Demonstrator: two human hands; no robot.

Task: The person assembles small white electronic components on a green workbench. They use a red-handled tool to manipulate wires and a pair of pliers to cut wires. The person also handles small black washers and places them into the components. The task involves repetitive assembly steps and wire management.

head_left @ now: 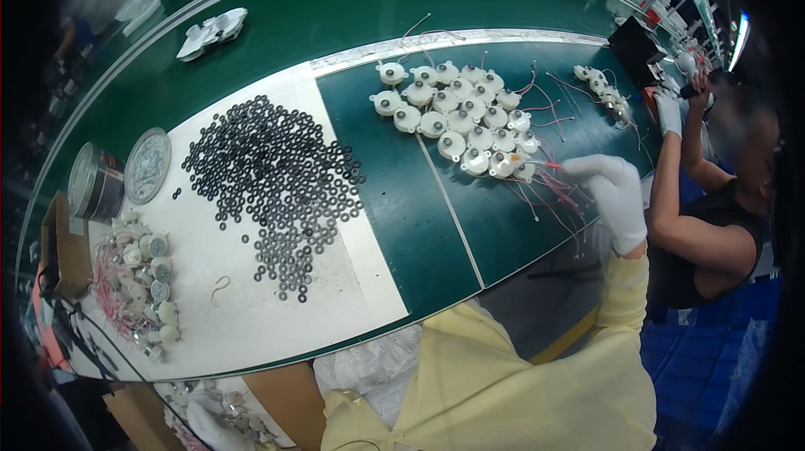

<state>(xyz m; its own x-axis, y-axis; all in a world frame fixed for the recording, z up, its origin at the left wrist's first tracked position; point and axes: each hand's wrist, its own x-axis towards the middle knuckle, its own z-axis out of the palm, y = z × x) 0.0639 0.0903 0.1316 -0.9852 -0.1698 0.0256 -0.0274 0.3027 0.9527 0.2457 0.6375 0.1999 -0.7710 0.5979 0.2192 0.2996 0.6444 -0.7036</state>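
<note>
My right hand (608, 195), in a white glove, is closed on a thin red-handled brush (551, 165). The brush's tip is at the near right edge of a cluster of small round white motors (459, 121) with pink wires. Dark round pieces sit at the centres of these motors. At the lower left, my left hand (211, 424), also white-gloved, is down among similar white parts in a carton (285, 401) below the table edge. Its fingers are hard to make out there. A large spread of small black rings (260, 158) covers the white board (352, 266).
More wired motors (138, 283) lie at the left, near a tin (96, 183), a round lid (148, 166) and a carton (67, 241). A white part (212, 33) rests on the green belt (335, 2). A co-worker (713, 199) sits at the right, beside a smaller motor group (602, 92).
</note>
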